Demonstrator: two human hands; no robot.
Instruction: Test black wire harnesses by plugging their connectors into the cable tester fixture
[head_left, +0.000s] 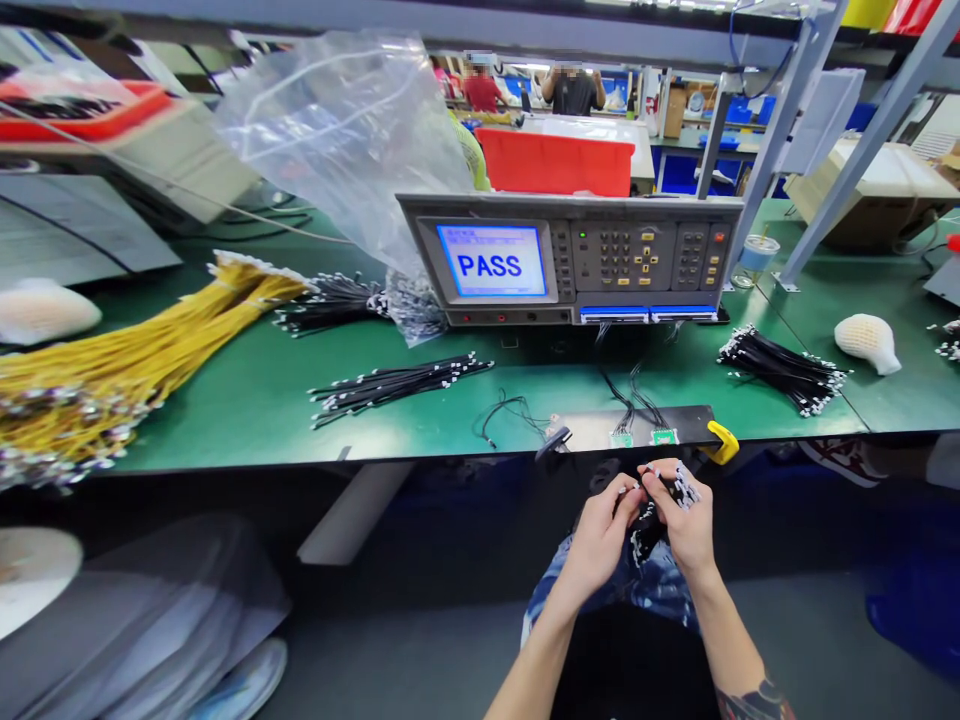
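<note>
Both hands are close together above my lap, just off the front edge of the green bench [247,420]. My right hand [688,520] is closed round a bundle of black cables [646,532] with small white connectors poking out above and below the fingers. My left hand [602,528] pinches what looks like the white-tipped end of one black cable, close to my right thumb. Just beyond them, two small green circuit boards [664,437] sit on a black fixture bar [694,420], wired to the cable tester [566,265], whose screen reads PASS.
More black cables [397,385] lie left of the fixture, and another black bundle [784,370] lies right. Yellow cables [180,330] cover the bench's left end. A yellow clamp handle [721,442] juts out at the front edge. A clear plastic bag [352,140] hangs beside the tester.
</note>
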